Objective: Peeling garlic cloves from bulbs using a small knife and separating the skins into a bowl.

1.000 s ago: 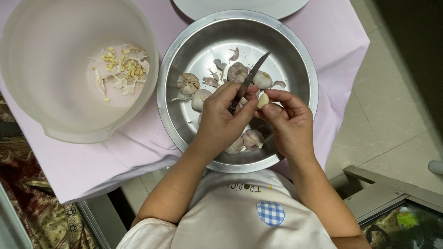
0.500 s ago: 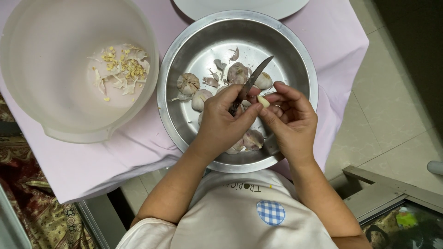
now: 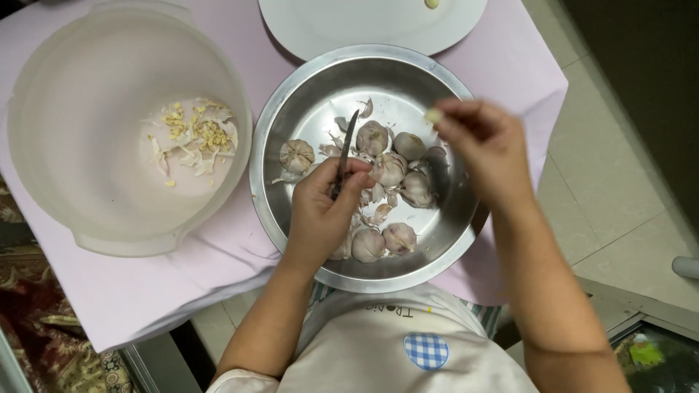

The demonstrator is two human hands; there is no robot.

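Observation:
My left hand [image 3: 324, 211] grips a small dark-bladed knife [image 3: 345, 149], blade pointing away from me over the steel bowl [image 3: 291, 109]. Several garlic bulbs [image 3: 390, 169] and loose skins lie in that bowl. My right hand [image 3: 484, 145] is lifted over the bowl's right rim, pinching a peeled garlic clove [image 3: 434, 115] between the fingertips.
A large white plastic bowl [image 3: 44, 131] at the left holds garlic peelings and trimmings [image 3: 191, 135]. A white plate [image 3: 349, 25] with one clove [image 3: 432, 4] lies at the far edge. All rest on a pink-covered table [image 3: 131, 291]; tiled floor lies to the right.
My hands have parted. The right hand moved up and to the right with the peeled clove, while the left hand stayed low over the bowl with the knife.

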